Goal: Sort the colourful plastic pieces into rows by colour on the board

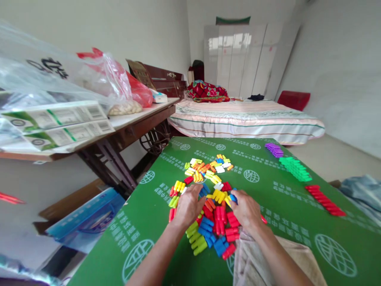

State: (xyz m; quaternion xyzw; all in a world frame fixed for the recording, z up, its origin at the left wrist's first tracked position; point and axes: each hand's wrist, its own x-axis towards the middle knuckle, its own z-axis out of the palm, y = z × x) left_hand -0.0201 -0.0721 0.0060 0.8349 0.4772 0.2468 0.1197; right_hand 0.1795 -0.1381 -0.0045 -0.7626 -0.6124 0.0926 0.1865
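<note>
A heap of bullet-shaped plastic building blocks (pixel 219 219) in red, blue, yellow, lime and orange lies on the green table (pixel 154 222). My left hand (pixel 189 205) rests palm down over the heap's left side, its thumb apart from its curved fingers; blue blocks (pixel 204 190) lie by the fingertips. At the heap's right side, my right hand (pixel 246 209) pinches a blue building block (pixel 233 198), with yellow blocks (pixel 219 196) touching or close by its fingers. A red block end (pixel 263 219) shows beyond this hand. The undersides of both hands are hidden.
Purple (pixel 274 150), green (pixel 295 169) and red block rows (pixel 325 200) lie along the table's right edge. A beige cloth (pixel 279 258) lies under my right forearm. Left stands a sewing-machine table (pixel 126 131) with bags and boxes; a bed (pixel 247 119) is beyond.
</note>
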